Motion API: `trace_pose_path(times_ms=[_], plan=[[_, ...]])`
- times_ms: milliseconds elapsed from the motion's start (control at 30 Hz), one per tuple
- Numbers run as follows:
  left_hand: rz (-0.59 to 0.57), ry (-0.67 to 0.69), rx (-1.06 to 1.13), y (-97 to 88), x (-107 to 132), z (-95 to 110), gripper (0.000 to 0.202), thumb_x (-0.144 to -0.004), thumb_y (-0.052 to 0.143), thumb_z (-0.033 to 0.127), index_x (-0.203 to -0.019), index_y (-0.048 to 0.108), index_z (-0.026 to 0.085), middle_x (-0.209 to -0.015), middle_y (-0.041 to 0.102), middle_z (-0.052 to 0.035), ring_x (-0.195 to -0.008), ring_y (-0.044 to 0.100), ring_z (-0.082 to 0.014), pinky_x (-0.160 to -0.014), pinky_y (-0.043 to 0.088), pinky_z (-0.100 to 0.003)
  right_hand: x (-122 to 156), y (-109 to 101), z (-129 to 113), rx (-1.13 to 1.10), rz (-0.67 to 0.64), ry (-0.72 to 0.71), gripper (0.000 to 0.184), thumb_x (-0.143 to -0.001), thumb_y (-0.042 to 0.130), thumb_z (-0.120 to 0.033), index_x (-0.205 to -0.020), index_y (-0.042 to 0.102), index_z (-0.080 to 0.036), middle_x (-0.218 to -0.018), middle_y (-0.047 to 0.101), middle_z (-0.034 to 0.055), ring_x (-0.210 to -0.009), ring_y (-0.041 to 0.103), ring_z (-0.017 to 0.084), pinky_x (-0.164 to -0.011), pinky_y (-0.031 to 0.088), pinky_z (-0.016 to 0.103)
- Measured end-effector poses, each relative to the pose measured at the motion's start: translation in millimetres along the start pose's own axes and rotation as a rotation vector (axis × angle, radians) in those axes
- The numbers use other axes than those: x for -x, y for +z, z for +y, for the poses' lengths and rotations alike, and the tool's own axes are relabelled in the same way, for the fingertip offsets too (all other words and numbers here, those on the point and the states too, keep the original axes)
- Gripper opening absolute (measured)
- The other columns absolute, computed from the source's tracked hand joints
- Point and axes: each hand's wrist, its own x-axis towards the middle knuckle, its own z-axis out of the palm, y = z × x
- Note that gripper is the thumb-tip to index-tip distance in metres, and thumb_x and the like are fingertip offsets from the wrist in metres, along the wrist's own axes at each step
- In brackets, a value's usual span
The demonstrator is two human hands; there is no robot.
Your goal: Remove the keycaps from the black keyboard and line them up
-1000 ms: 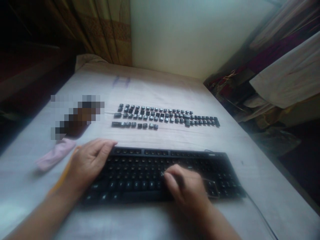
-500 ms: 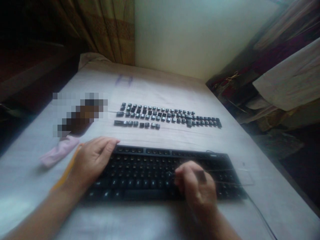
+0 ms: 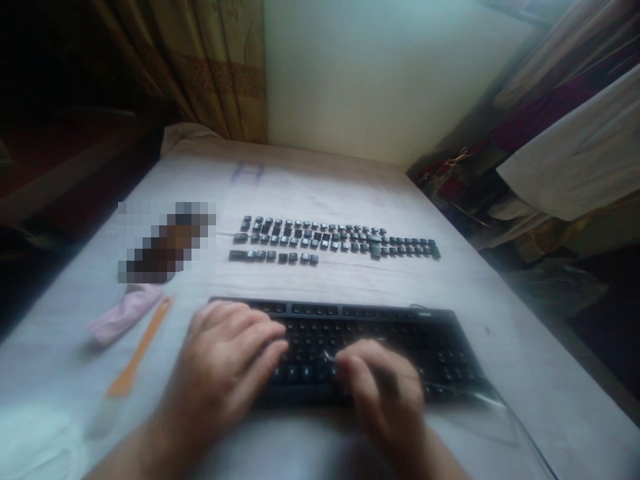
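A black keyboard lies in front of me, many of its keycaps off and a few lettered ones still on the lower row. My left hand rests over its left part, fingers stretched towards the middle, nothing visible in them. Above the right-middle keys, my right hand is closed on a wire keycap puller; its bent tip points left at the keys and thin wire sticks out to the right. Beyond the keyboard, loose black keycaps lie in several rows.
An orange-handled brush and a pink cloth lie on the left, below a pixelated patch. The keyboard cable runs off at lower right. A pale sheet covers the surface, with a curtain and wall behind.
My left hand has moved right and onto the keyboard, uncovering the orange-handled brush. My right hand has shifted slightly left and down, still gripping the keycap puller. The camera view has tilted slightly.
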Motion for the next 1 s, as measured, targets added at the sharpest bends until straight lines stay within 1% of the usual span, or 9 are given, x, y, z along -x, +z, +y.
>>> trace_pose_path(times_ms=[133, 267, 400, 533, 600, 667, 767, 900, 1000], plan=[[-0.123, -0.054, 0.173, 8.0, 4.0, 22.6, 0.016, -0.094, 0.055, 0.037, -0.092, 0.068, 0.027, -0.087, 0.072, -0.0016, -0.085, 0.064, -0.0213, -0.084, 0.043, -0.039, -2.3, 4.0, -8.9, 0.005, -0.018, -0.057, 0.015, -0.089, 0.050, -0.010, -0.087, 0.059, -0.021, -0.066, 0.069, 0.0004, -0.055, 0.066, 0.014, -0.056, 0.051, 0.024], [-0.157, -0.107, 0.280, 11.4, 6.0, 25.3, 0.018, -0.094, 0.055, 0.035, -0.085, 0.067, 0.025, -0.080, 0.071, -0.0013, -0.078, 0.063, -0.0192, -0.077, 0.046, -0.035, -5.4, 8.6, -18.5, -0.056, -0.046, -0.066, 0.016, -0.093, 0.048, -0.015, -0.085, 0.061, -0.021, -0.065, 0.070, 0.0004, -0.054, 0.067, 0.013, -0.056, 0.050, 0.023], [-0.173, -0.176, 0.345, 11.3, 6.5, 24.1, 0.016, -0.093, 0.055, 0.031, -0.081, 0.065, 0.024, -0.078, 0.069, 0.0005, -0.076, 0.062, -0.0176, -0.072, 0.046, -0.032, -8.5, 9.3, -18.3, -0.024, -0.054, -0.120, 0.014, -0.090, 0.051, -0.012, -0.088, 0.062, -0.021, -0.067, 0.071, 0.0009, -0.057, 0.067, 0.013, -0.057, 0.052, 0.024], [-0.209, -0.252, 0.387, 9.3, 6.9, 23.4, 0.015, -0.092, 0.055, 0.028, -0.083, 0.065, 0.025, -0.081, 0.069, 0.0016, -0.079, 0.062, -0.0167, -0.075, 0.045, -0.030, -10.0, 6.0, -8.8, 0.149, 0.034, -0.117, 0.016, -0.085, 0.056, -0.007, -0.089, 0.065, -0.020, -0.093, 0.072, 0.0096, -0.085, 0.070, 0.021, -0.074, 0.057, 0.032], [-0.245, -0.276, 0.434, 8.1, 6.2, 22.4, 0.015, -0.093, 0.054, 0.028, -0.083, 0.065, 0.025, -0.082, 0.069, 0.0019, -0.080, 0.062, -0.0158, -0.076, 0.046, -0.029, -10.3, 4.0, -4.7, 0.138, 0.017, -0.114, 0.023, -0.086, 0.053, -0.006, -0.099, 0.066, -0.019, -0.101, 0.071, 0.0112, -0.094, 0.069, 0.022, -0.079, 0.057, 0.034], [-0.264, -0.274, 0.479, 7.1, 4.9, 21.3, 0.016, -0.094, 0.053, 0.028, -0.084, 0.065, 0.025, -0.082, 0.068, 0.0020, -0.081, 0.062, -0.0151, -0.076, 0.047, -0.027, -10.6, 2.5, -2.7, 0.061, -0.077, -0.142, 0.030, -0.089, 0.048, -0.005, -0.111, 0.064, -0.018, -0.089, 0.070, 0.0083, -0.080, 0.068, 0.019, -0.069, 0.056, 0.029], [-0.266, -0.257, 0.503, 6.7, 3.5, 20.8, 0.019, -0.095, 0.052, 0.028, -0.082, 0.065, 0.024, -0.081, 0.068, 0.0017, -0.081, 0.062, -0.0150, -0.075, 0.048, -0.026, -10.7, 2.8, -3.3, 0.006, -0.187, -0.185, 0.023, -0.094, 0.052, -0.014, -0.114, 0.063, -0.017, -0.070, 0.065, 0.0028, -0.058, 0.061, 0.014, -0.051, 0.049, 0.023], [-0.256, -0.213, 0.487, 8.3, 5.4, 21.3, 0.020, -0.095, 0.051, 0.029, -0.081, 0.065, 0.025, -0.080, 0.067, 0.0023, -0.078, 0.062, -0.0146, -0.073, 0.048, -0.026, -11.1, 6.3, -6.0, -0.017, -0.201, -0.183, 0.017, -0.092, 0.057, -0.015, -0.107, 0.064, -0.016, -0.069, 0.064, 0.0022, -0.054, 0.060, 0.012, -0.048, 0.047, 0.020], [-0.196, -0.173, 0.441, 9.2, 7.0, 18.5, 0.016, -0.095, 0.052, 0.032, -0.086, 0.064, 0.026, -0.081, 0.069, 0.0031, -0.079, 0.063, -0.0148, -0.072, 0.048, -0.025, -17.2, 4.9, -2.1, -0.047, -0.226, -0.154, 0.014, -0.088, 0.059, -0.013, -0.100, 0.066, -0.016, -0.072, 0.066, 0.0037, -0.057, 0.063, 0.013, -0.050, 0.050, 0.020]])
